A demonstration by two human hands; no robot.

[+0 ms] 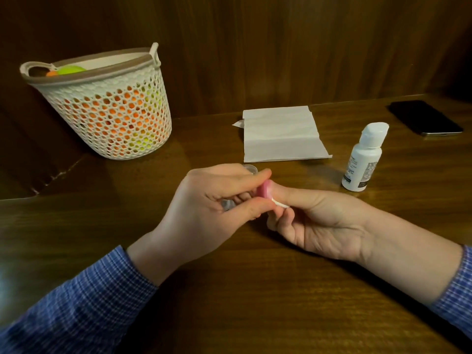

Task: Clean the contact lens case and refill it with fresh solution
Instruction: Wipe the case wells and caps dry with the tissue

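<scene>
Left hand point(204, 200): curled round clear plastic case point(228, 203)
Right hand point(314, 221): pinches round pink cap point(264, 191)
Worktop point(255, 290): glossy wood
Bottle point(362, 159): one, white, near right edge

Both hands meet low over the bench, forearms in blue checked sleeves reaching in from either side. The left hand point(217, 200) is knuckles up with its fingers curled, pinching. The right hand point(314, 221) lies palm up, thumb and curled fingers pinching against the left fingertips.
</scene>
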